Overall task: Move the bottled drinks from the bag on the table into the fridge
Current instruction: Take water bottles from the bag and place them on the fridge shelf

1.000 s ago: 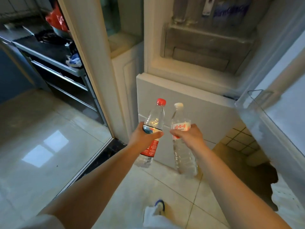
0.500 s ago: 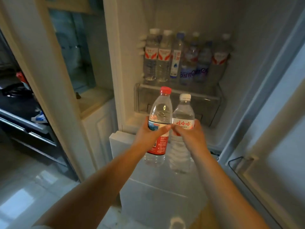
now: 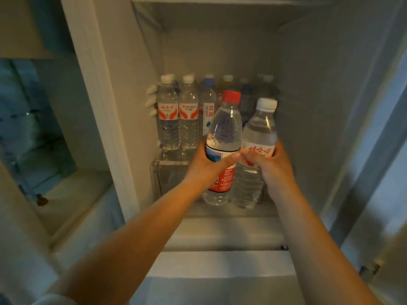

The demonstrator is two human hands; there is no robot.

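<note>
It looked like a home kitchen: an open white fridge [image 3: 308, 106] held a row of water bottles [image 3: 176, 119] on its shelf, and a pale cabinet [image 3: 72, 208] stood just left of the fridge.

The clear plastic bottle with a red cap [image 3: 222, 137] carries a label that is blue and white at the top and red below. The clear plastic bottle with a white cap [image 3: 259, 133] beside it on the right has a white label with red characters. On the far shelf, two clear white-capped bottles [image 3: 178, 115] wear white labels with red wing shapes. The open fridge's inner walls [image 3: 308, 84] are pale grey-white.
</note>
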